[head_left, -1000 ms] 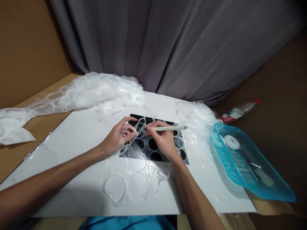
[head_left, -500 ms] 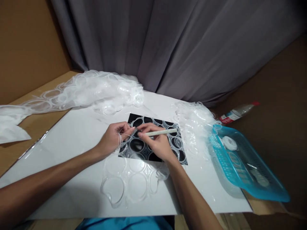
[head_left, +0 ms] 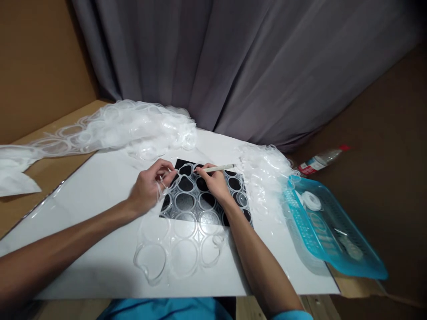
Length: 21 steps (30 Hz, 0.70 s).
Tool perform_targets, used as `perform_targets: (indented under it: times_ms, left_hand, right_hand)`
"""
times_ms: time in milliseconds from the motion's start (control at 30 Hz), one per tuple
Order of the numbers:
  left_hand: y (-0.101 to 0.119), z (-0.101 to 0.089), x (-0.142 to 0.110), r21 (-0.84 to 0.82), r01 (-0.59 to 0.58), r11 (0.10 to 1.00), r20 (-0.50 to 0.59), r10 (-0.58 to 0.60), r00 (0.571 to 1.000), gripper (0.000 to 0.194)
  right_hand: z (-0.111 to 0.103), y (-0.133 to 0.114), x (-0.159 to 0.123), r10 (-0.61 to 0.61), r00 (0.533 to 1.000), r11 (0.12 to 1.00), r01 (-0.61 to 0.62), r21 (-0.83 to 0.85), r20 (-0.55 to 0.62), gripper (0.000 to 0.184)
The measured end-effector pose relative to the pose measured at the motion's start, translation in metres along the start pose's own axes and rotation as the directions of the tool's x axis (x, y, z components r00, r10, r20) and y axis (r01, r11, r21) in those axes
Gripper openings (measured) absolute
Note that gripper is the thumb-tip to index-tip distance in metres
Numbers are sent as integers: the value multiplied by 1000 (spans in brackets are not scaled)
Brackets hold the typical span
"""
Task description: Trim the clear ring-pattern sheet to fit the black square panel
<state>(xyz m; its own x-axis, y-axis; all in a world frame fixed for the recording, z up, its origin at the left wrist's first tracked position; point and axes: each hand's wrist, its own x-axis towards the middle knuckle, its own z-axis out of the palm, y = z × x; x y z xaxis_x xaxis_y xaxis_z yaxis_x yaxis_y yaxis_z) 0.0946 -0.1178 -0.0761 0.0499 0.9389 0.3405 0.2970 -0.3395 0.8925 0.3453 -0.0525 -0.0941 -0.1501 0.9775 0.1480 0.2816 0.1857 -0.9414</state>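
My left hand (head_left: 147, 189) has its thumb and fingers pinched on the edge of a clear, ring-patterned plastic sheet (head_left: 184, 258); loose thin strips hang by its fingers. A pale, slim, pen-like tool (head_left: 220, 169) is gripped in my right hand (head_left: 216, 183), its back end pointing right. The tool's tip is too small to make out, close to the sheet's far-left rings. Under the far part of the sheet lies a black rectangular sheet (head_left: 182, 162); the near part spreads over the white tabletop.
A heap of clear ringed plastic (head_left: 147, 124) lies at the back left, trailing off leftward. Another clear pile (head_left: 265, 178) is on the right. Beyond it are a blue plastic basket (head_left: 336, 222) holding a white roll (head_left: 312, 201), and a red-capped bottle (head_left: 320, 161). A grey curtain (head_left: 187, 58) hangs behind.
My hands have moved apart: the left a little left, the right up and back from it with the tool. More of the ringed sheet over the black now shows. The view has shifted slightly.
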Motion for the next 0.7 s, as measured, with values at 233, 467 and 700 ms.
perform_targets:
  times_ms: [233,467,700]
  left_hand:
    - [23,-11,44,321,-211,923,-45,237,970,49]
    - [6,32,82,29,-46,999,310,34,950,48]
    - [-27,46,82,-41,38,998,426,-17,905,35]
  right_hand:
    - [5,4,5,-21,998,972,6,233,59,37]
    - [0,5,-3,-47,999,961,44,273,1,34]
    - [-2,-8,-14,-206,976,978,206,-10,-64,31]
